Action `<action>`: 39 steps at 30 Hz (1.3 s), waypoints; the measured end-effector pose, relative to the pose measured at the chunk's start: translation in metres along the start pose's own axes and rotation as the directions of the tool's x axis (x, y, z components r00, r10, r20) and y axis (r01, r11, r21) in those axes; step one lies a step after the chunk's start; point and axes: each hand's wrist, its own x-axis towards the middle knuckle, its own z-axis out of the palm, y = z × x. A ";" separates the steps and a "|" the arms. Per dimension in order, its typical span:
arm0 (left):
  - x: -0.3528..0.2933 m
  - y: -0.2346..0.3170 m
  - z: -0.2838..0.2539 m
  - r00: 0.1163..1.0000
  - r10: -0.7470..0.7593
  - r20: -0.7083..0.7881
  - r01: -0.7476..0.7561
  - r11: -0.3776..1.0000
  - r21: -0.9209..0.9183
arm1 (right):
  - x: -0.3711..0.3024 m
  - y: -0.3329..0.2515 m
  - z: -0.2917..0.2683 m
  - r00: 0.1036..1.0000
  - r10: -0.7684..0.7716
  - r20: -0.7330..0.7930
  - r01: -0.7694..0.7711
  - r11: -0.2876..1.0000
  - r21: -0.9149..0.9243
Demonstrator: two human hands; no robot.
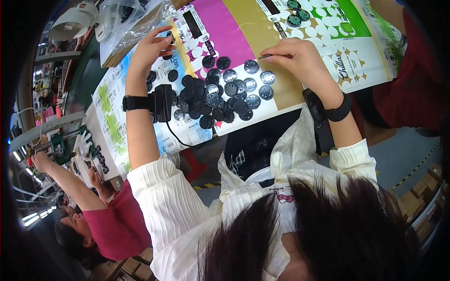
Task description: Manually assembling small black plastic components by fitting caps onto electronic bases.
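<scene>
Many round black discs with small holes lie in a loose heap on the printed sheets before me. My left hand is at the far left of the heap, its fingers curled around a small dark piece that is mostly hidden. Over the gold part of the sheet, my right hand pinches a thin dark disc, seen nearly edge-on, between thumb and fingertips. Below that hand, several discs lie flat and apart, one of them a shiny disc. Both wrists carry black straps.
Green-and-black round pieces sit on the far sheet. Clear plastic bags and a white device are at the far left. A co-worker in red works at my left; another red sleeve is at my right. A cable hangs from my left wrist.
</scene>
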 end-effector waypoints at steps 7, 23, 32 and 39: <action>-0.056 0.044 0.075 0.985 0.150 0.081 -0.058 0.742 -0.668 | -0.018 -0.032 -0.008 0.965 0.080 -0.249 0.035 0.905 0.424; -0.128 0.064 0.146 0.911 0.406 -0.078 -0.342 0.634 -0.693 | -0.036 -0.071 -0.005 0.850 -0.300 -0.433 0.369 0.926 0.084; -0.136 0.053 0.138 0.881 0.473 -0.010 -0.344 0.627 -0.699 | -0.036 -0.096 -0.033 0.959 -0.215 -0.186 0.235 0.967 0.096; -0.144 0.061 0.140 0.895 0.445 -0.028 -0.290 0.535 -0.794 | -0.038 -0.110 -0.048 0.987 -0.143 -0.073 0.153 0.973 0.175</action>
